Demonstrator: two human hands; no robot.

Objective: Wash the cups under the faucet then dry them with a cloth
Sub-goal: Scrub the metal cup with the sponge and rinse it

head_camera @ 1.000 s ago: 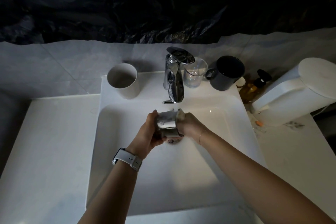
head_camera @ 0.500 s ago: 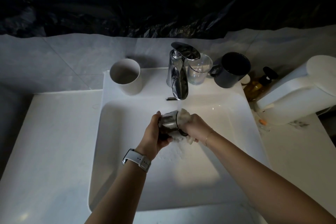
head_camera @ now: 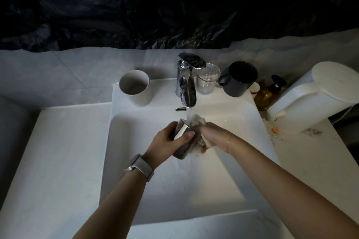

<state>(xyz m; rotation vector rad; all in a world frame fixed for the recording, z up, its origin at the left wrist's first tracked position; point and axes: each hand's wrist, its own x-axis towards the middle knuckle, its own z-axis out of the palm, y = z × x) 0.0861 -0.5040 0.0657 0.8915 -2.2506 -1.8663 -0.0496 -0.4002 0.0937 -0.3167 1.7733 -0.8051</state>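
My left hand [head_camera: 166, 142] grips a shiny metal cup [head_camera: 181, 132] over the white sink [head_camera: 174, 190]. The cup is tilted, its rim up under the running chrome faucet [head_camera: 186, 85]. My right hand [head_camera: 214, 137] clutches a wet pale cloth [head_camera: 198, 120] pressed against the cup's right side. A thin stream of water falls onto the cup's rim and the cloth. On the ledge behind the basin stand a white cup [head_camera: 136, 88], a clear glass [head_camera: 207, 79] and a dark mug [head_camera: 240, 79].
An amber pump bottle [head_camera: 269, 93] and a large white appliance [head_camera: 314, 97] stand at the right of the basin. White countertop [head_camera: 48, 161] spreads to the left. Black plastic sheeting covers the wall above.
The cup has turned from lying sideways to tilted upright, rim toward the faucet. My right hand and the cloth have moved from the cup's end to its side.
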